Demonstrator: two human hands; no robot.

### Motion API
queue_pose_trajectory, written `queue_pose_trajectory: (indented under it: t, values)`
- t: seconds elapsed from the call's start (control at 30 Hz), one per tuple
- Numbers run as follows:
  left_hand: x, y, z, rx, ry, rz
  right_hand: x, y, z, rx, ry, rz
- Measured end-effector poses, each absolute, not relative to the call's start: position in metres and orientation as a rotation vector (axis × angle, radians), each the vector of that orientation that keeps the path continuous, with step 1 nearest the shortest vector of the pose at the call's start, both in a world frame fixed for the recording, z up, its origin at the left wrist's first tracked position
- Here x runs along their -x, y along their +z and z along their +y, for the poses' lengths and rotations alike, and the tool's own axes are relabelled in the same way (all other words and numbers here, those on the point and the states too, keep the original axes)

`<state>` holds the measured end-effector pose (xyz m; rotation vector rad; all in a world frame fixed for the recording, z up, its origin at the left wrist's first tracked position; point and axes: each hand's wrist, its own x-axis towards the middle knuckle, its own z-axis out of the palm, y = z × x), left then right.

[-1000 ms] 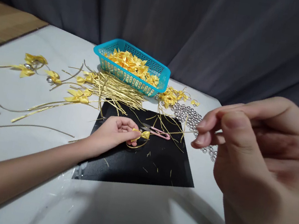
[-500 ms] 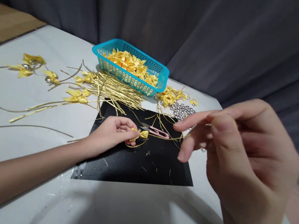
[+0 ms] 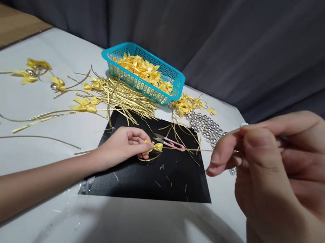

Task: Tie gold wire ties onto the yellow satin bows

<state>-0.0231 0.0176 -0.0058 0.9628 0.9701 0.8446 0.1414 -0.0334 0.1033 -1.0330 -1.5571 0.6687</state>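
Observation:
My left hand (image 3: 130, 143) pinches a small yellow ribbon bow (image 3: 157, 147) over the black mat (image 3: 147, 180). A short loop of gold cord hangs below the bow. Close to the camera on the right, my right hand (image 3: 290, 170) has thumb and forefinger pressed together on a thin gold cord (image 3: 204, 150) that runs out toward the bow. The cord's far end is hidden by the fingers. Pink-handled thread snips (image 3: 174, 144) lie on the mat just beyond the bow, behind the cord.
Behind the mat stands a blue basket (image 3: 143, 87) of yellow bows. Cut gold cords (image 3: 129, 99) are heaped before it. Silver beads (image 3: 206, 126) and more bows (image 3: 185, 105) lie to its right. Finished-looking bows on cords (image 3: 85, 104) spread leftward. A grey curtain (image 3: 167, 11) hangs behind.
My right hand has moved further right, drawing the cord out, and more beads show beside it. My left hand stays nearly in place with the bow.

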Motion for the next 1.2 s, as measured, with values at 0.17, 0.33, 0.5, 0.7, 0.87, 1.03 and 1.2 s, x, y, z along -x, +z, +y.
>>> queue_pose_trajectory:
  t: [0.17,0.33,0.5,0.7,0.87,1.03,1.2]
  values:
    - [0.023,-0.005,0.017,-0.997,0.831,0.981,-0.138,0.103,-0.035,1.033,0.637,-1.514]
    - [0.023,-0.005,0.016,-1.023,0.827,1.002,-0.134,0.098,-0.032,1.055,0.712,-1.538]
    - [0.024,-0.006,0.015,-1.043,0.829,0.995,-0.139,0.096,-0.031,1.073,0.743,-1.510]
    - [0.024,-0.007,0.017,-1.055,0.829,1.001,-0.138,0.097,-0.036,1.026,0.609,-1.449]
    - [0.023,-0.007,0.016,-1.057,0.831,1.010,-0.135,0.093,-0.037,1.005,0.576,-1.454]
    - [0.024,-0.004,0.014,-1.056,0.817,0.952,-0.135,0.079,-0.037,0.940,0.840,-1.588]
    - [0.026,-0.003,0.013,-1.020,0.820,0.859,-0.128,0.048,-0.032,1.129,1.015,-1.535]
